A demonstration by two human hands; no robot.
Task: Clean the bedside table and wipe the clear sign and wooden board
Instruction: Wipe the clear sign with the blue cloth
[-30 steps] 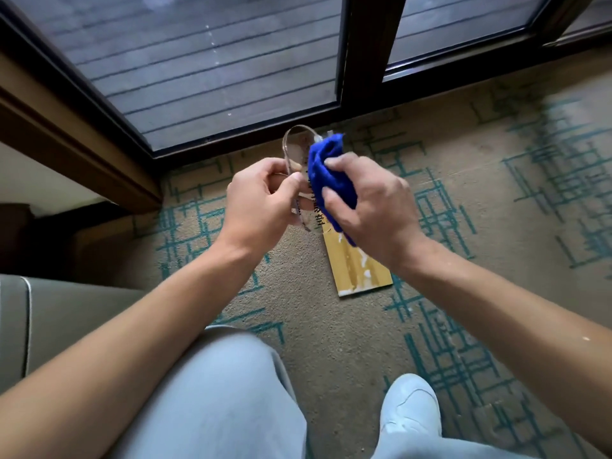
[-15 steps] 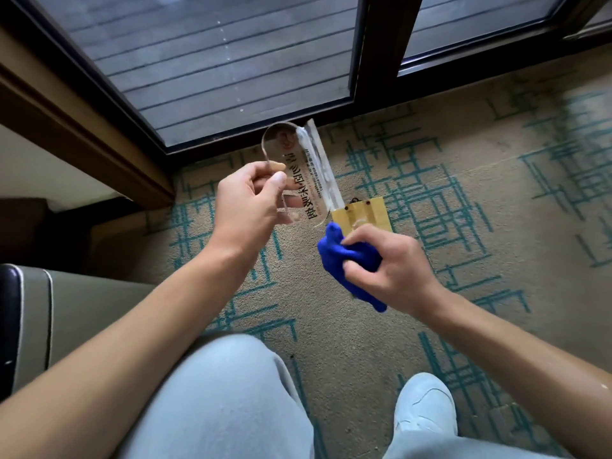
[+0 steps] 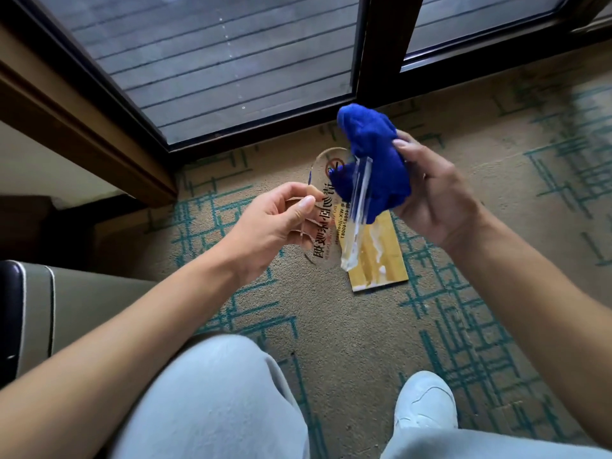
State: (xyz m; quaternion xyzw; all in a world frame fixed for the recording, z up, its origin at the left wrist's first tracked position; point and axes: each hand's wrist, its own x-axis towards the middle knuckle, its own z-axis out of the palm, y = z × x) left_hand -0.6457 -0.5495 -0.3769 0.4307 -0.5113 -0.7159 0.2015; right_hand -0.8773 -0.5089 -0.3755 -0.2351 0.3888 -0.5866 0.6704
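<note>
While the head view looked down past the person's knees, the left hand (image 3: 271, 220) pinched the clear sign (image 3: 326, 220) by its edge and held it above the carpet (image 3: 331, 326), and the right hand (image 3: 433, 193) gripped a bunched blue cloth (image 3: 374, 160) that lay against the sign's thick clear base. The wiping of the sign looked to be under way, though how clean it was could not be told. The wooden board (image 3: 377, 256) lay flat on the carpet just below the sign, with pale streaks on it, so its wipe seemingly remained. No bedside table showed, so that part could not be judged.
</note>
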